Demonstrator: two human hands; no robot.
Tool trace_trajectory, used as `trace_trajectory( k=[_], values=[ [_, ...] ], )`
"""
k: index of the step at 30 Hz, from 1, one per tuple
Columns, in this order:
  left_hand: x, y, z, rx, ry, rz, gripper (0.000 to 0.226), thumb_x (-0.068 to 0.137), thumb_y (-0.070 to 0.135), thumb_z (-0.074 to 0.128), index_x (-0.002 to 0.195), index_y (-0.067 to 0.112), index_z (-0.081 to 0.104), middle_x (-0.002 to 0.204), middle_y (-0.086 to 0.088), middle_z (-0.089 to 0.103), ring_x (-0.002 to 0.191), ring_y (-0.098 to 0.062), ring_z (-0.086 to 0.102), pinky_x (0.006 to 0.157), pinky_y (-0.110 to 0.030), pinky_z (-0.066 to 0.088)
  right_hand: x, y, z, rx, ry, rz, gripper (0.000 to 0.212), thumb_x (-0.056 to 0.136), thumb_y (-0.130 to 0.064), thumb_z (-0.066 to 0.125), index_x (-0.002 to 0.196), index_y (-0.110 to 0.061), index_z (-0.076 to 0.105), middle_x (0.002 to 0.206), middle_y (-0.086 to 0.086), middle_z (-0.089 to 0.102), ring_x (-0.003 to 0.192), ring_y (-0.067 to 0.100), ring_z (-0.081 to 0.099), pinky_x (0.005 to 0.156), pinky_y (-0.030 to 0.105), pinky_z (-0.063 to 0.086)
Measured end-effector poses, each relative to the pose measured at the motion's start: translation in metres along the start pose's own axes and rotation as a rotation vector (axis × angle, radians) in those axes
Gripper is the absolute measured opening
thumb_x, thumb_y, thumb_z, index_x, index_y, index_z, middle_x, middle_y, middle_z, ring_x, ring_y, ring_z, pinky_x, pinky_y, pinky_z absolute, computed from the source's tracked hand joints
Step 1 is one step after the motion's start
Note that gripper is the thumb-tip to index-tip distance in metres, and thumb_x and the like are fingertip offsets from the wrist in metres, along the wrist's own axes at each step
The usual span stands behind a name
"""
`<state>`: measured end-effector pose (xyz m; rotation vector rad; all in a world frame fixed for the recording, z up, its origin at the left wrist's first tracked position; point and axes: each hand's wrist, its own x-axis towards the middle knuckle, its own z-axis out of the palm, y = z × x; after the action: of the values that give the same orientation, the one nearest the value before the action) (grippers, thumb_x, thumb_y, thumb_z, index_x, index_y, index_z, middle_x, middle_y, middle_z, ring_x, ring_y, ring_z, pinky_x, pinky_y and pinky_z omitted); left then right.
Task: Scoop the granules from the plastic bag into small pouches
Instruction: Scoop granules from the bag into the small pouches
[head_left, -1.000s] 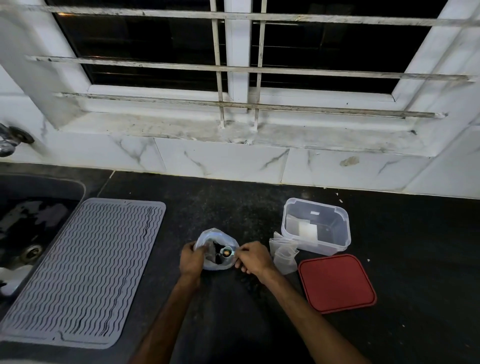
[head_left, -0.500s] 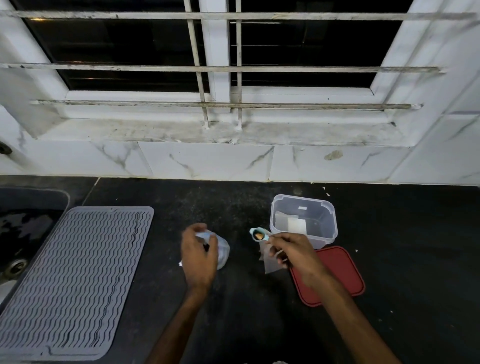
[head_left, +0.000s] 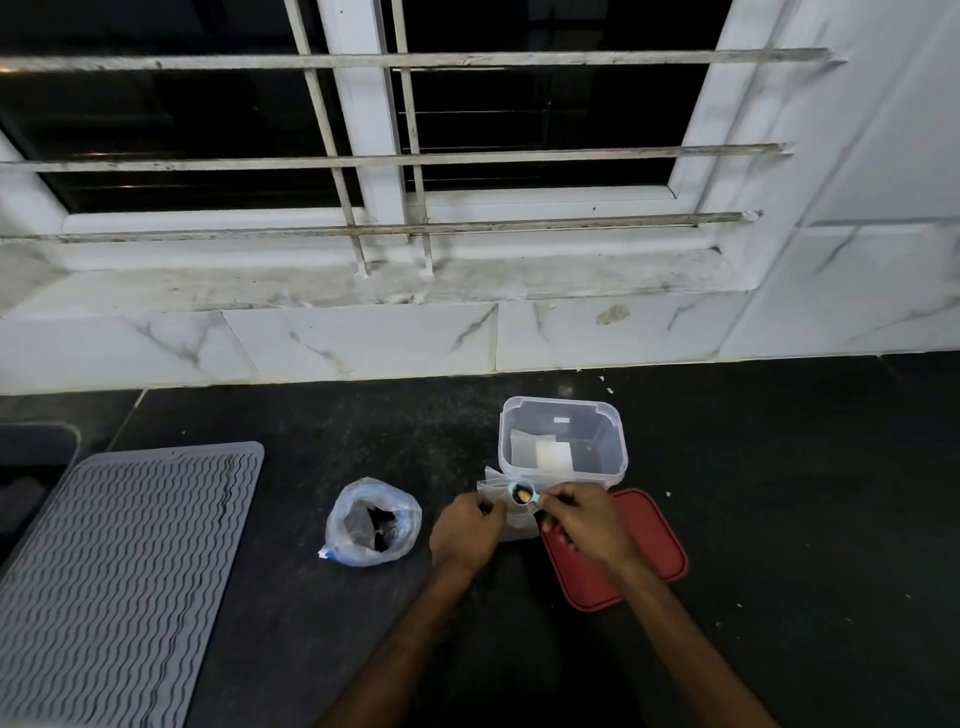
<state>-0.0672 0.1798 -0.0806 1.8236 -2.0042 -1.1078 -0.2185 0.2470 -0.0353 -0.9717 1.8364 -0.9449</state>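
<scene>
While your right hand (head_left: 587, 525) pinches the handle of the teal scoop (head_left: 522, 492), thumb and curled fingers clamped on it, the bowl faces up with a few brown granules (head_left: 524, 498) in it. Scoop bowl sits right at the top edge of the small pouch (head_left: 515, 520), clear plastic, standing between your two hands. Your left hand (head_left: 467, 530) has fingers curled at the pouch's left edge and looks to be pinching it; exact contact is partly hidden by the knuckles. More clear plastic shows just behind the pouch; can't tell how many pieces.

The plastic bag (head_left: 371, 522) sits on the counter (head_left: 779, 493) just left of your left hand, not touched, mouth open upward, dark contents inside.

Clear container (head_left: 563, 410) stands just behind the pouch, lidless, white packets (head_left: 553, 454) on its floor. Red lid (head_left: 639, 556) lies flat under and right of your right hand. Grey ridged mat (head_left: 119, 571) is well off to the left, sink (head_left: 31, 452) beyond it.
</scene>
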Motion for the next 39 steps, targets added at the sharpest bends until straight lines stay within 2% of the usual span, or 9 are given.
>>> trace_trajectory(
  k=[5,14,18,23,26,31,35,37,39],
  values=[
    [0.0,-0.001,-0.001,-0.051,0.027,0.024,0.034,0.087,0.045,0.053,0.083,0.016,0.071,0.081,-0.001,0.072,0.082,-0.018,0.068,0.072,-0.033,0.053,0.005,0.007,0.007,-0.36,0.016,-0.158,0.018,0.087,-0.021,0.061,0.072,-0.021,0.071,0.063,-0.007,0.069,0.058,0.004,0.063,0.065,0.033,0.055],
    [0.005,-0.009,0.002,-0.139,0.006,-0.027,0.028,0.089,0.038,0.052,0.077,0.016,0.067,0.086,-0.001,0.073,0.085,-0.02,0.068,0.075,-0.034,0.053,-0.008,-0.001,0.012,-1.082,0.009,-0.429,0.039,0.097,-0.023,0.046,0.135,-0.03,0.051,0.126,-0.005,0.063,0.112,0.019,0.059,0.084,0.034,0.051],
    [0.005,-0.009,0.002,-0.131,0.006,-0.03,0.036,0.089,0.048,0.052,0.082,0.018,0.07,0.087,0.0,0.073,0.085,-0.019,0.068,0.076,-0.033,0.054,-0.012,0.004,0.01,-0.868,0.078,-0.395,0.031,0.099,-0.031,0.047,0.127,-0.035,0.059,0.119,-0.011,0.068,0.105,0.013,0.064,0.081,0.028,0.05],
    [0.004,-0.006,0.002,-0.093,0.011,-0.025,0.041,0.089,0.052,0.053,0.085,0.017,0.072,0.088,-0.001,0.074,0.085,-0.019,0.068,0.074,-0.032,0.052,-0.008,0.015,0.012,-0.228,0.178,-0.217,0.013,0.091,-0.019,0.066,0.097,-0.025,0.076,0.083,-0.013,0.075,0.07,-0.002,0.066,0.064,0.018,0.052],
    [0.001,-0.003,0.0,-0.098,0.003,-0.025,0.036,0.09,0.048,0.054,0.089,0.017,0.072,0.091,-0.003,0.074,0.087,-0.021,0.069,0.074,-0.032,0.052,-0.007,0.014,0.012,0.015,0.13,-0.134,0.016,0.09,-0.008,0.064,0.085,-0.019,0.075,0.068,-0.003,0.073,0.053,0.005,0.064,0.054,0.021,0.05],
    [-0.006,0.0,-0.005,-0.112,0.026,-0.009,0.045,0.091,0.059,0.046,0.088,0.022,0.07,0.087,0.003,0.073,0.083,-0.016,0.068,0.075,-0.034,0.054,-0.007,0.009,0.008,0.203,0.119,-0.091,0.015,0.091,-0.006,0.062,0.084,-0.01,0.074,0.071,0.006,0.073,0.055,0.013,0.063,0.056,0.028,0.051],
    [-0.032,-0.003,-0.035,-0.284,0.371,0.019,0.03,0.093,0.057,0.05,0.086,0.029,0.058,0.079,0.01,0.066,0.075,-0.004,0.062,0.07,-0.032,0.052,-0.015,-0.014,0.018,0.208,0.093,-0.167,0.013,0.092,-0.01,0.063,0.086,-0.013,0.074,0.073,0.005,0.073,0.058,0.015,0.062,0.057,0.026,0.052],
    [-0.04,-0.023,-0.057,-0.352,0.622,0.027,0.018,0.091,0.046,0.059,0.092,0.028,0.056,0.089,0.012,0.063,0.084,-0.005,0.06,0.072,-0.031,0.051,-0.016,-0.025,0.036,0.145,0.027,-0.222,0.011,0.091,-0.013,0.064,0.088,-0.016,0.074,0.07,0.005,0.072,0.056,0.016,0.063,0.056,0.027,0.053],
    [-0.043,-0.053,-0.074,-0.34,0.774,-0.073,0.034,0.087,0.043,0.066,0.109,0.019,0.056,0.111,0.0,0.059,0.103,-0.018,0.057,0.08,-0.039,0.051,-0.012,-0.032,0.062,0.006,-0.06,-0.286,0.009,0.091,-0.021,0.066,0.093,-0.02,0.074,0.069,0.001,0.072,0.058,0.014,0.066,0.057,0.029,0.055]
  ],
)
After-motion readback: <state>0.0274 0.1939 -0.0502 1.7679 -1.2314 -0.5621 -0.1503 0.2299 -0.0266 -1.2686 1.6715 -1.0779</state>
